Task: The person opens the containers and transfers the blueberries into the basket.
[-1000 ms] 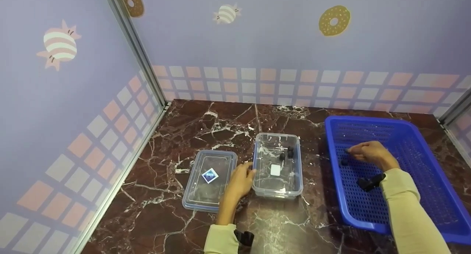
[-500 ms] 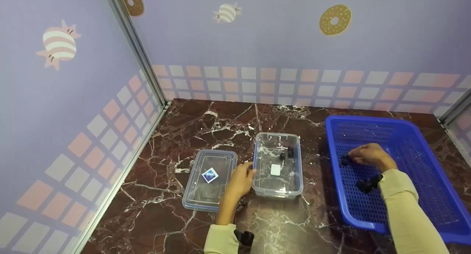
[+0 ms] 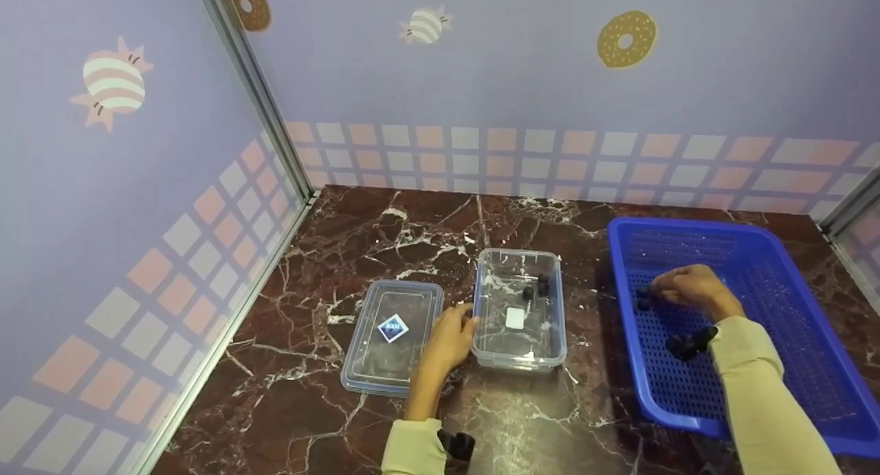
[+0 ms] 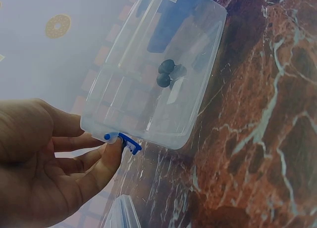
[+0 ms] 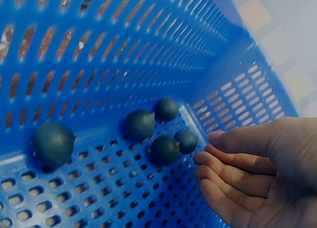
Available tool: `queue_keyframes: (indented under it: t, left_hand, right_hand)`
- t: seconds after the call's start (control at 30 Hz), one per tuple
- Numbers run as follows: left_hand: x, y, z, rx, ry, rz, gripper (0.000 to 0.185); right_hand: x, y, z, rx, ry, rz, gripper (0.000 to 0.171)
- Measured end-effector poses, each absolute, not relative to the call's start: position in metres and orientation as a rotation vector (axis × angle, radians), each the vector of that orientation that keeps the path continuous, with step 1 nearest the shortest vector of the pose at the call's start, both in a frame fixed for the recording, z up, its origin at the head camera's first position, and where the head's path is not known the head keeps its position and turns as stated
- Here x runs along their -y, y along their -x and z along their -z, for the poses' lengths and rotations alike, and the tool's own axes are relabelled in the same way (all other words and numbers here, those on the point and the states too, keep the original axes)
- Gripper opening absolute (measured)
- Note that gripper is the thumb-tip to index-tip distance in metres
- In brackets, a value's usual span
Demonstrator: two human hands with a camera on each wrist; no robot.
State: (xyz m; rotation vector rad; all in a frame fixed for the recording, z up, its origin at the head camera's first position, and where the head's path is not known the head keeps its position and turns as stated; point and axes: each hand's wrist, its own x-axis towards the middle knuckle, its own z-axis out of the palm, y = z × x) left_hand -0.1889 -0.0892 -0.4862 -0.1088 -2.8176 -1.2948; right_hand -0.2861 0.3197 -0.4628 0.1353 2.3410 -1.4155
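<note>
My left hand (image 3: 450,337) holds the near left side of a clear plastic container (image 3: 519,358). In the left wrist view its thumb lies against the container's blue clip (image 4: 130,144), with fingers at the wall. Small dark round fruits (image 3: 543,286) sit inside the container by a white label (image 3: 514,317). In the blue basket (image 3: 629,365), my right hand (image 3: 694,288) is low at the left wall, fingers bent. Several dark-green round fruits, like small limes (image 5: 165,150), lie at its fingertips, and another fruit (image 5: 53,144) lies apart. Nothing shows between thumb and fingers.
A clear lid (image 3: 392,365) with a blue edge and a diamond sticker (image 3: 392,328) lies left of the container on the marbled tabletop (image 3: 302,385). Purple patterned walls (image 3: 509,83) stand behind and at the left. The basket's raised rim surrounds my right hand.
My right hand has shifted slightly within the basket, and more dark fruit now shows beside its fingertips. The left hand, container and lid have stayed in place.
</note>
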Motion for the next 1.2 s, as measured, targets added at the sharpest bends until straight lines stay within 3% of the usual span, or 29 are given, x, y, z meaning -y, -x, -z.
queue_keyframes:
  t: [0.37, 0.7, 1.2]
  left_hand:
    - [0.089, 0.19, 0.485, 2.822, 0.125, 1.274, 0.033]
    - [0.088, 0.19, 0.487, 2.819, 0.137, 1.242, 0.033]
    - [0.089, 0.189, 0.485, 2.828, 0.128, 1.235, 0.033]
  right_hand:
    - [-0.29, 0.292, 0.428, -2.623, -0.001, 1.348, 0.042]
    - [-0.226, 0.291, 0.398, -3.03, 0.256, 1.036, 0.025]
    - [-0.146, 0.294, 0.416, -2.985, 0.5, 0.854, 0.015]
